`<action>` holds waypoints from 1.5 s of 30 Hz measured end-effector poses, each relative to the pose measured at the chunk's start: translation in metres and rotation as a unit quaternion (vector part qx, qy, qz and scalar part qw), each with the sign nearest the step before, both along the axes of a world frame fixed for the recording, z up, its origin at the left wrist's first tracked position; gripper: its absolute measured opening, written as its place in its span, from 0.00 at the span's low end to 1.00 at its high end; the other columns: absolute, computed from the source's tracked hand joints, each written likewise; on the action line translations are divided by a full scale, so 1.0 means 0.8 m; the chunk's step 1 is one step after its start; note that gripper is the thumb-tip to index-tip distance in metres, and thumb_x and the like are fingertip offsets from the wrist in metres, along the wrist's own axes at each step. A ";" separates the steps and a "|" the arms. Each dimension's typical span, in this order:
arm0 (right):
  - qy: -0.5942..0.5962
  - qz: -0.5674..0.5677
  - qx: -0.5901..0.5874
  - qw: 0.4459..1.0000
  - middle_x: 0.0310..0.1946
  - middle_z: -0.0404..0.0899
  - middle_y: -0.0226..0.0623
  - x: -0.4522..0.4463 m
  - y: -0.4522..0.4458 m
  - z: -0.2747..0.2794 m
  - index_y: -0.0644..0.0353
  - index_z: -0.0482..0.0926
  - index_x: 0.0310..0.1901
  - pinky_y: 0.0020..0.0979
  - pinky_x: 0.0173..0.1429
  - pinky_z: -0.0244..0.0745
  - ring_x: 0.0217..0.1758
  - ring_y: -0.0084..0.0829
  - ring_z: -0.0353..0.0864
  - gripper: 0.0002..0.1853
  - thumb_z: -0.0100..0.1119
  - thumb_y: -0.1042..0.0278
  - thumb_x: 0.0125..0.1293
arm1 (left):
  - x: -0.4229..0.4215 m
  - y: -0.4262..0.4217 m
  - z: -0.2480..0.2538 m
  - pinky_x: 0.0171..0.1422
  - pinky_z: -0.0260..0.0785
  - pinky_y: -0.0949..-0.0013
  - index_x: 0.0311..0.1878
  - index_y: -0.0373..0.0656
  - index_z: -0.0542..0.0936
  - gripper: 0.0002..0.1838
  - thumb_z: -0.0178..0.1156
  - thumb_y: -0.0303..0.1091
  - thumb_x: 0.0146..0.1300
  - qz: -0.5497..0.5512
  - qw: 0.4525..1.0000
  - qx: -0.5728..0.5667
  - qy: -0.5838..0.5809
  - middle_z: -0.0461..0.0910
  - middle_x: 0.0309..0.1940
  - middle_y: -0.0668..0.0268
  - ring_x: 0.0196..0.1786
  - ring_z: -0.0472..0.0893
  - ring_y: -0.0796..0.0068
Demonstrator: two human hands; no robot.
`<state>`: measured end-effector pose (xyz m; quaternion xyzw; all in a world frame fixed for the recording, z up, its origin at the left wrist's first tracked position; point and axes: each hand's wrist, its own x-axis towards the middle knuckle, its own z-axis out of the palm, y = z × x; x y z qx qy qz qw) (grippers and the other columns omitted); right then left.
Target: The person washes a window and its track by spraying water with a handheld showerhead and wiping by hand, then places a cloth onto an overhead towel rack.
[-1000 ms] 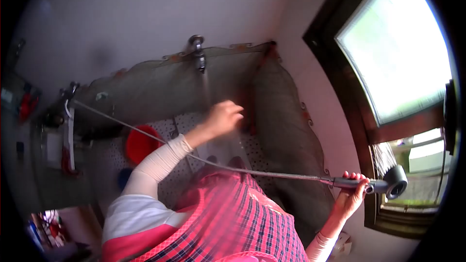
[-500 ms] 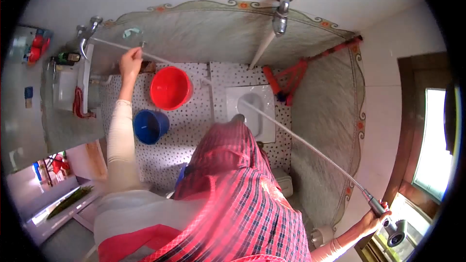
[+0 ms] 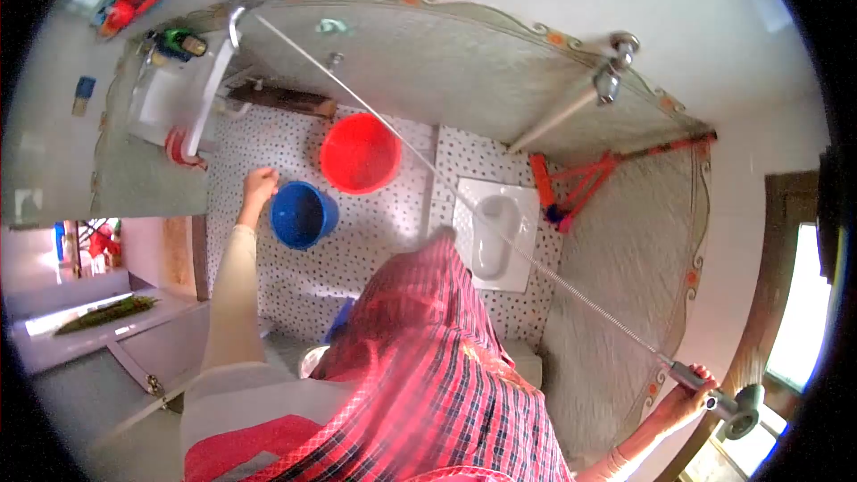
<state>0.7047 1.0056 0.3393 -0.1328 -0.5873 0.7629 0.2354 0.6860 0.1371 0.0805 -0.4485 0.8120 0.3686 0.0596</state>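
Observation:
My right hand (image 3: 686, 400), at the lower right, is wrapped round the grey handle of a hand shower (image 3: 705, 386). Faint pale streaks show just above the shower's head. Its long hose (image 3: 571, 286) stretches taut across the room to the wall tap (image 3: 239, 13) at the upper left. Over the spotted floor, my left hand (image 3: 260, 186) has its fingers curled in; what they hold, if anything, cannot be made out. Nearest to it is a blue bucket (image 3: 303, 216), just to its right. A red bucket (image 3: 361, 153) stands beyond the blue one.
A white squat toilet (image 3: 493, 241) is set in the floor, under the hose. A red long-handled floor tool (image 3: 589, 183) leans in the right corner. Another tap (image 3: 609, 80) juts from the far wall. A white washbasin (image 3: 165, 98) hangs at the left.
My left hand has come down and back from near the far wall to beside the blue bucket. The view has turned. My right hand still grips the hand shower.

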 end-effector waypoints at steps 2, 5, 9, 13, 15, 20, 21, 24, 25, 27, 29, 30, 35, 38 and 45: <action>-0.021 0.000 0.005 1.000 0.36 0.76 0.36 -0.010 -0.028 -0.042 0.63 0.75 0.39 0.34 0.52 0.70 0.42 0.30 0.74 0.15 0.58 0.57 0.68 | -0.028 -0.013 0.033 0.22 0.65 0.74 0.42 0.41 0.82 0.09 0.58 0.34 0.63 -0.067 0.996 -0.056 0.023 0.79 0.24 0.70 0.22 0.78 0.79; -0.198 -0.058 0.185 0.961 0.33 0.73 0.38 -0.017 -0.133 -0.100 0.63 0.77 0.33 0.33 0.46 0.68 0.38 0.28 0.72 0.16 0.52 0.57 0.69 | -0.060 -0.042 0.039 0.26 0.68 0.73 0.46 0.39 0.81 0.12 0.59 0.34 0.64 -0.083 0.988 -0.068 0.112 0.80 0.26 0.69 0.23 0.79 0.78; -0.273 0.011 0.304 0.913 0.29 0.73 0.31 -0.025 -0.249 -0.258 0.62 0.76 0.31 0.27 0.35 0.65 0.30 0.24 0.69 0.08 0.60 0.67 0.59 | -0.065 -0.092 0.012 0.31 0.70 0.73 0.49 0.38 0.81 0.12 0.57 0.30 0.64 -0.149 0.978 -0.050 0.137 0.80 0.29 0.69 0.25 0.77 0.79; -0.381 0.190 0.208 0.881 0.26 0.77 0.34 -0.074 -0.441 -0.383 0.62 0.70 0.34 0.25 0.25 0.67 0.21 0.22 0.72 0.10 0.65 0.75 0.58 | -0.004 -0.160 -0.059 0.43 0.74 0.72 0.46 0.40 0.82 0.11 0.59 0.31 0.62 -0.162 0.984 0.044 0.053 0.85 0.37 0.60 0.37 0.83 0.74; -0.293 0.318 0.369 0.823 0.27 0.78 0.33 -0.097 -0.508 -0.503 0.64 0.72 0.36 0.29 0.31 0.73 0.26 0.24 0.76 0.13 0.68 0.71 0.57 | 0.055 -0.191 -0.097 0.47 0.74 0.69 0.47 0.40 0.81 0.12 0.62 0.31 0.61 -0.196 0.978 0.051 0.051 0.84 0.39 0.60 0.41 0.83 0.71; -0.262 0.523 0.537 0.607 0.33 0.82 0.46 -0.175 -0.776 -0.551 0.59 0.75 0.41 0.44 0.41 0.74 0.39 0.49 0.82 0.27 0.72 0.47 0.48 | 0.216 -0.242 -0.123 0.37 0.74 0.68 0.45 0.39 0.81 0.12 0.62 0.31 0.59 -0.199 0.979 0.005 0.043 0.82 0.32 0.58 0.30 0.81 0.68; -0.292 0.542 0.605 0.505 0.38 0.82 0.45 -0.188 -0.818 -0.568 0.56 0.75 0.44 0.44 0.45 0.75 0.42 0.47 0.82 0.26 0.70 0.46 0.49 | 0.253 -0.253 -0.133 0.37 0.75 0.68 0.45 0.39 0.82 0.11 0.62 0.31 0.60 -0.197 0.980 -0.004 -0.007 0.83 0.33 0.58 0.31 0.82 0.67; -0.253 0.621 0.524 0.525 0.43 0.81 0.43 -0.193 -0.885 -0.651 0.52 0.75 0.50 0.46 0.51 0.75 0.46 0.45 0.81 0.31 0.68 0.42 0.49 | 0.395 -0.265 -0.201 0.34 0.73 0.69 0.46 0.40 0.82 0.12 0.61 0.30 0.59 0.013 0.991 0.125 0.038 0.83 0.31 0.59 0.27 0.81 0.68; -0.256 0.646 0.443 0.566 0.43 0.81 0.42 -0.191 -0.896 -0.681 0.51 0.75 0.52 0.46 0.52 0.74 0.47 0.44 0.81 0.32 0.67 0.41 0.48 | 0.430 -0.261 -0.210 0.34 0.72 0.69 0.47 0.38 0.81 0.13 0.59 0.31 0.60 -0.002 0.997 0.079 -0.008 0.83 0.28 0.60 0.26 0.79 0.71; -0.217 0.680 0.356 0.604 0.44 0.81 0.41 -0.191 -0.917 -0.731 0.49 0.74 0.54 0.47 0.53 0.75 0.49 0.44 0.81 0.34 0.67 0.40 0.48 | 0.452 -0.242 -0.192 0.34 0.71 0.73 0.49 0.37 0.80 0.15 0.58 0.30 0.60 0.026 0.991 0.125 -0.037 0.80 0.25 0.65 0.27 0.77 0.78; -0.154 0.703 0.404 0.565 0.44 0.82 0.40 -0.196 -0.941 -0.765 0.48 0.75 0.55 0.47 0.52 0.75 0.50 0.44 0.81 0.34 0.66 0.39 0.48 | 0.503 -0.208 -0.200 0.34 0.71 0.75 0.48 0.37 0.80 0.14 0.56 0.28 0.60 0.085 0.986 0.136 -0.050 0.79 0.25 0.66 0.29 0.77 0.80; -0.130 0.708 0.455 0.525 0.44 0.82 0.39 -0.199 -0.952 -0.779 0.48 0.75 0.54 0.47 0.52 0.76 0.50 0.44 0.81 0.33 0.66 0.40 0.48 | 0.517 -0.189 -0.203 0.34 0.71 0.75 0.47 0.37 0.80 0.13 0.55 0.27 0.60 0.182 0.959 0.198 -0.086 0.80 0.26 0.65 0.30 0.78 0.79; -0.148 0.617 0.747 0.199 0.40 0.83 0.43 -0.213 -1.059 -0.784 0.51 0.78 0.47 0.47 0.46 0.79 0.47 0.45 0.83 0.19 0.60 0.52 0.56 | 0.542 -0.097 -0.181 0.35 0.75 0.73 0.48 0.31 0.78 0.14 0.53 0.22 0.59 0.326 0.891 0.298 -0.104 0.81 0.28 0.64 0.32 0.80 0.77; -0.156 0.582 0.777 0.184 0.38 0.83 0.44 -0.240 -1.012 -0.904 0.52 0.80 0.44 0.49 0.45 0.79 0.45 0.46 0.84 0.14 0.56 0.58 0.58 | 0.582 -0.031 -0.207 0.36 0.76 0.70 0.51 0.33 0.77 0.15 0.54 0.20 0.60 0.438 0.826 0.350 -0.060 0.80 0.30 0.65 0.31 0.79 0.77; -0.156 0.533 0.811 0.181 0.37 0.84 0.44 -0.293 -0.995 -1.004 0.52 0.82 0.39 0.48 0.43 0.80 0.42 0.46 0.85 0.11 0.54 0.61 0.59 | 0.589 0.043 -0.244 0.37 0.75 0.72 0.53 0.34 0.76 0.14 0.56 0.24 0.65 0.397 0.827 0.378 -0.122 0.78 0.28 0.67 0.30 0.79 0.77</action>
